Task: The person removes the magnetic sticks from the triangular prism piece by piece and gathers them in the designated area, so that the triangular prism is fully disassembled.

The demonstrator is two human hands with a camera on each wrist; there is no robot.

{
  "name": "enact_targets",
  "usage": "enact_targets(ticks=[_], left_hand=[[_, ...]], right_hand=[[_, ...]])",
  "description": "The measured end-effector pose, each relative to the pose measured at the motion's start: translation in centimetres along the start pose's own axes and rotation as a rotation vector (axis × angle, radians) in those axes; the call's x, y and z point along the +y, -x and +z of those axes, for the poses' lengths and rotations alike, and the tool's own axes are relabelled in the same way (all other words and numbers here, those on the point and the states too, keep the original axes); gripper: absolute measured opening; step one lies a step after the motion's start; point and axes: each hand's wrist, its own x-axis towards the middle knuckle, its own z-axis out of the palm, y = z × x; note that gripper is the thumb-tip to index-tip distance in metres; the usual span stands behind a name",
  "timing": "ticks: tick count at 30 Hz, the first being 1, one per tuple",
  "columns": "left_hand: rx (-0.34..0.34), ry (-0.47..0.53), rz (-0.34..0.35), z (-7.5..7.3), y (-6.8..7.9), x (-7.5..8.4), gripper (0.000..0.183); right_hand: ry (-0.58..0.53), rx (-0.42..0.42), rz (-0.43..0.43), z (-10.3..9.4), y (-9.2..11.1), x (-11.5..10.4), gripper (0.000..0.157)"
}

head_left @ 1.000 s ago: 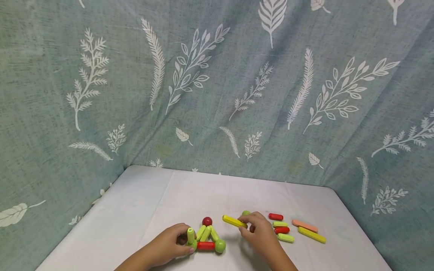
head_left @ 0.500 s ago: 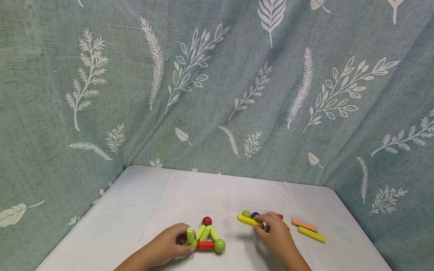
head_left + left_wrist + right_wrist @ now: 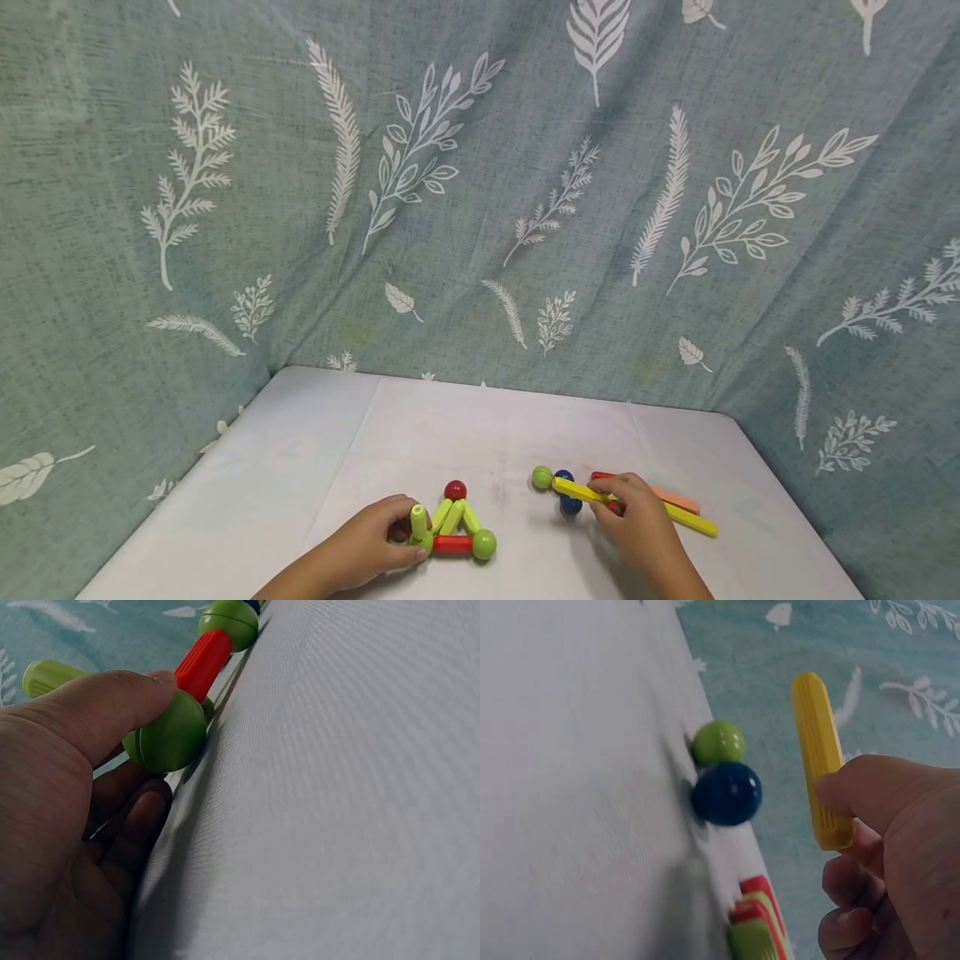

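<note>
My left hand (image 3: 378, 535) pinches a green ball (image 3: 169, 735) at the near left corner of a small frame. A short light-green rod (image 3: 417, 522) stands up from that ball. From the same ball a red rod (image 3: 453, 544) runs to a second green ball (image 3: 483, 545), while several light-green rods (image 3: 452, 518) lead back toward a dark red ball (image 3: 455, 490). Off to the right, my right hand (image 3: 639, 523) holds a long yellow rod (image 3: 819, 742) between thumb and fingers, raised above the table. In the head view, the rod overlaps dark blue balls (image 3: 571, 505).
Beside the blue balls lies another green ball (image 3: 542, 477). Short red and green rods (image 3: 754, 930) lie side by side, mostly behind my right hand in the head view. Farther right are an orange rod (image 3: 678, 500) and another yellow rod (image 3: 694, 521). Patterned cloth (image 3: 450, 208) hangs behind the white table (image 3: 420, 417).
My right hand has moved to the right with the yellow rod, uncovering the blue balls and the green one, and now covering most of the short rods. My left hand has stayed put.
</note>
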Motion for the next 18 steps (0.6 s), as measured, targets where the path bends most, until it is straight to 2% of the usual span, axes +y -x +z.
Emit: enact_targets(ticks=[18], left_hand=[[-0.005,0.024,-0.010,-0.1,0.1,0.1,0.026]], right_hand=[[0.110,-0.002,0.096,-2.9,0.1,3.6,0.029]])
